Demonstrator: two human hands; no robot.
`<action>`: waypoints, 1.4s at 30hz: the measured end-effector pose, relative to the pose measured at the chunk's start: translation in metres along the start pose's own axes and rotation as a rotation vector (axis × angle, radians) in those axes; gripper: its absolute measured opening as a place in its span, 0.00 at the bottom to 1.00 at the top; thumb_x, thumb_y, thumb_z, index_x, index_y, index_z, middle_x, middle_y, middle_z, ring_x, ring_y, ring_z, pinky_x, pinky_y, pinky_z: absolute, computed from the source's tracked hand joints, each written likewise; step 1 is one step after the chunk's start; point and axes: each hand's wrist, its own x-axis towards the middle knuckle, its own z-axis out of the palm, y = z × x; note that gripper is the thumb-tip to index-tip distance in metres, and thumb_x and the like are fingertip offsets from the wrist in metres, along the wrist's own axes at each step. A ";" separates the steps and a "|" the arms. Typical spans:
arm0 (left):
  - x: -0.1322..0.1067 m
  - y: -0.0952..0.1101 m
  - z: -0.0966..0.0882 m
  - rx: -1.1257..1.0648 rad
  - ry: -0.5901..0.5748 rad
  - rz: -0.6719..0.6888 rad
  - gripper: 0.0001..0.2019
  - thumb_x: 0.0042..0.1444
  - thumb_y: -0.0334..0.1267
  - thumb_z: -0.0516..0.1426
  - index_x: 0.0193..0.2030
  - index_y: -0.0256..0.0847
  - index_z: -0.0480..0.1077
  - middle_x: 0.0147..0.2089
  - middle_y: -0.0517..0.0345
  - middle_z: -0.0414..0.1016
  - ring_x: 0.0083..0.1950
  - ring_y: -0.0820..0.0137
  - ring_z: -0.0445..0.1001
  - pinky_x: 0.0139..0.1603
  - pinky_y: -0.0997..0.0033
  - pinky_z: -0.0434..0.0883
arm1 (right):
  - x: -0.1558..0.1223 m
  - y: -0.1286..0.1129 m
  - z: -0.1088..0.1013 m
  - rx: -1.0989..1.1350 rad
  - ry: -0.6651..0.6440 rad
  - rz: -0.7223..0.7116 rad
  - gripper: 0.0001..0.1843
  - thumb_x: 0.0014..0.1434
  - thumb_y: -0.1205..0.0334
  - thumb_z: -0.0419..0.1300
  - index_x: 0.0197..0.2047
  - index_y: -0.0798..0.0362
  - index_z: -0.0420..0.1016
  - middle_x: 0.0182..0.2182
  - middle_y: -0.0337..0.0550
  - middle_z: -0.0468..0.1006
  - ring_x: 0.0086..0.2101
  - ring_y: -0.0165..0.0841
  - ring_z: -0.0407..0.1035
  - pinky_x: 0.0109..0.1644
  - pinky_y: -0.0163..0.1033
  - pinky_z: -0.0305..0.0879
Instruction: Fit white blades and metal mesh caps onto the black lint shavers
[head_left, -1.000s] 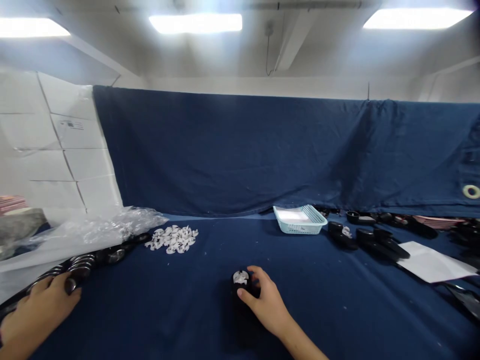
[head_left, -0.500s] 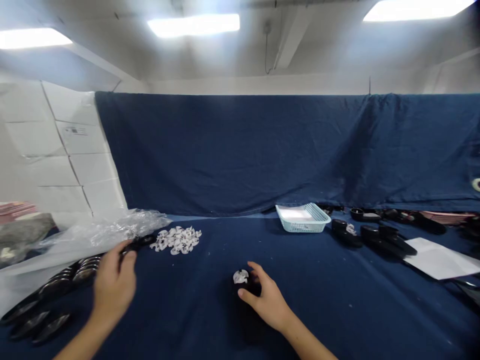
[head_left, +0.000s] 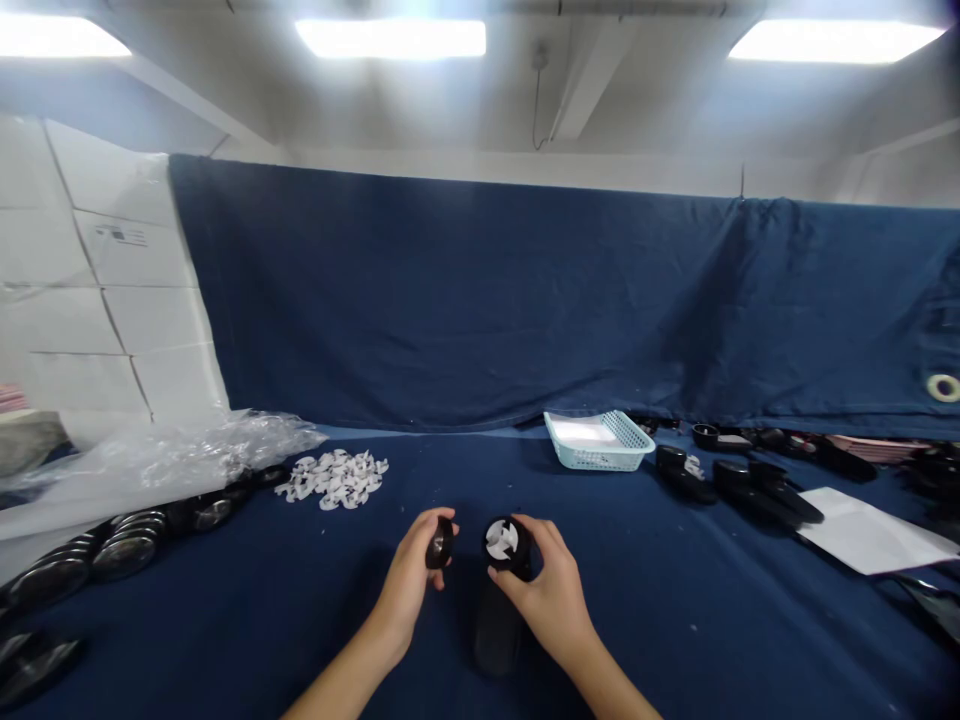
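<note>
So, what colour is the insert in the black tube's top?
White: the pinwheel-shaped insert shows best in the head view.

Left hand [head_left: 405,580]: fingers conceal most of the small black round piece [head_left: 440,543]; its underside cannot be inspected. Right hand [head_left: 544,590]: palm and fingers hide part of the black cylinder [head_left: 497,630], whose lower end fades into the navy cloth [head_left: 675,620], leaving its outline unclear. White pieces in the pile [head_left: 330,480], centre left, are too small to tell individually. The label on the white carton [head_left: 120,236], upper left, is illegible. The edge of the frame cuts off the black items [head_left: 30,665] at lower left, the pink stack [head_left: 7,398] at far left, and the left forearm [head_left: 337,695] and right forearm [head_left: 615,680] at the bottom.
</note>
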 end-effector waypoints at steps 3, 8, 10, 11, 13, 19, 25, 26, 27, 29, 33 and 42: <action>0.007 -0.005 -0.013 -0.283 -0.084 -0.275 0.20 0.57 0.51 0.56 0.50 0.39 0.69 0.43 0.50 0.74 0.30 0.70 0.72 0.25 0.72 0.68 | 0.002 -0.008 -0.002 -0.029 -0.029 -0.035 0.25 0.46 0.65 0.65 0.50 0.51 0.71 0.44 0.46 0.71 0.46 0.41 0.69 0.53 0.43 0.66; 0.009 -0.006 -0.023 -0.392 -0.126 -0.203 0.19 0.53 0.38 0.63 0.52 0.43 0.69 0.52 0.51 0.70 0.42 0.69 0.74 0.37 0.70 0.73 | -0.003 -0.005 0.004 0.006 -0.062 -0.026 0.25 0.46 0.65 0.64 0.50 0.50 0.70 0.50 0.48 0.69 0.52 0.42 0.65 0.58 0.44 0.62; 0.007 -0.007 -0.023 -0.417 -0.130 -0.171 0.22 0.49 0.31 0.64 0.52 0.44 0.68 0.52 0.53 0.70 0.45 0.70 0.74 0.43 0.69 0.73 | -0.005 0.001 0.010 0.108 -0.060 0.045 0.26 0.45 0.65 0.65 0.50 0.50 0.68 0.49 0.47 0.71 0.50 0.42 0.67 0.57 0.45 0.62; 0.006 -0.006 -0.023 -0.434 -0.125 -0.170 0.24 0.47 0.28 0.64 0.52 0.44 0.68 0.52 0.54 0.70 0.46 0.70 0.74 0.46 0.68 0.72 | -0.006 0.004 0.013 0.183 -0.049 0.098 0.27 0.45 0.64 0.65 0.50 0.50 0.68 0.47 0.46 0.73 0.48 0.41 0.69 0.55 0.45 0.63; 0.003 -0.005 -0.022 -0.466 -0.109 -0.176 0.26 0.45 0.24 0.64 0.52 0.43 0.68 0.50 0.54 0.71 0.47 0.68 0.74 0.50 0.66 0.72 | -0.005 0.008 0.018 0.348 0.019 0.225 0.29 0.42 0.63 0.67 0.49 0.51 0.67 0.42 0.43 0.76 0.43 0.40 0.71 0.50 0.43 0.66; -0.003 0.003 -0.022 -0.613 -0.066 -0.215 0.18 0.49 0.28 0.65 0.47 0.38 0.67 0.48 0.49 0.74 0.47 0.60 0.76 0.53 0.54 0.72 | 0.000 0.010 0.007 0.993 0.102 0.842 0.31 0.41 0.62 0.68 0.51 0.48 0.69 0.36 0.41 0.80 0.37 0.40 0.75 0.41 0.43 0.68; 0.006 0.000 -0.024 -0.657 -0.048 -0.349 0.16 0.58 0.44 0.60 0.46 0.34 0.67 0.46 0.42 0.76 0.44 0.56 0.78 0.44 0.59 0.77 | -0.003 0.013 -0.009 1.346 -0.071 0.972 0.09 0.53 0.63 0.58 0.37 0.58 0.75 0.32 0.48 0.81 0.39 0.42 0.76 0.43 0.43 0.70; 0.007 0.000 -0.025 -0.651 -0.044 -0.357 0.17 0.58 0.45 0.60 0.46 0.33 0.67 0.46 0.42 0.76 0.42 0.59 0.79 0.43 0.60 0.77 | -0.003 0.012 -0.009 1.359 -0.086 0.956 0.10 0.54 0.63 0.58 0.37 0.59 0.76 0.32 0.48 0.81 0.40 0.42 0.76 0.43 0.43 0.70; 0.007 0.001 -0.025 -0.647 -0.047 -0.360 0.18 0.58 0.47 0.59 0.46 0.33 0.67 0.46 0.42 0.76 0.39 0.61 0.79 0.42 0.60 0.78 | -0.003 0.011 -0.009 1.364 -0.097 0.947 0.10 0.55 0.62 0.58 0.37 0.59 0.76 0.32 0.48 0.82 0.40 0.42 0.76 0.43 0.42 0.70; 0.005 0.003 -0.024 -0.630 -0.063 -0.365 0.19 0.58 0.49 0.59 0.45 0.33 0.68 0.45 0.44 0.76 0.34 0.64 0.79 0.39 0.60 0.78 | -0.003 0.007 -0.008 1.358 -0.099 0.931 0.11 0.57 0.61 0.58 0.38 0.60 0.77 0.33 0.49 0.82 0.40 0.42 0.76 0.43 0.42 0.69; 0.001 0.005 -0.023 -0.558 -0.106 -0.383 0.22 0.57 0.54 0.57 0.46 0.34 0.69 0.44 0.47 0.76 0.29 0.67 0.76 0.25 0.64 0.77 | -0.003 -0.006 -0.010 1.316 -0.063 0.942 0.12 0.59 0.60 0.60 0.42 0.60 0.76 0.38 0.48 0.82 0.40 0.41 0.76 0.39 0.41 0.70; 0.001 0.001 -0.022 -0.452 -0.145 -0.361 0.22 0.57 0.53 0.58 0.49 0.37 0.67 0.48 0.47 0.74 0.33 0.67 0.76 0.23 0.69 0.74 | -0.010 -0.021 -0.013 1.224 -0.227 0.849 0.20 0.57 0.58 0.61 0.51 0.59 0.72 0.42 0.52 0.80 0.35 0.40 0.75 0.26 0.37 0.67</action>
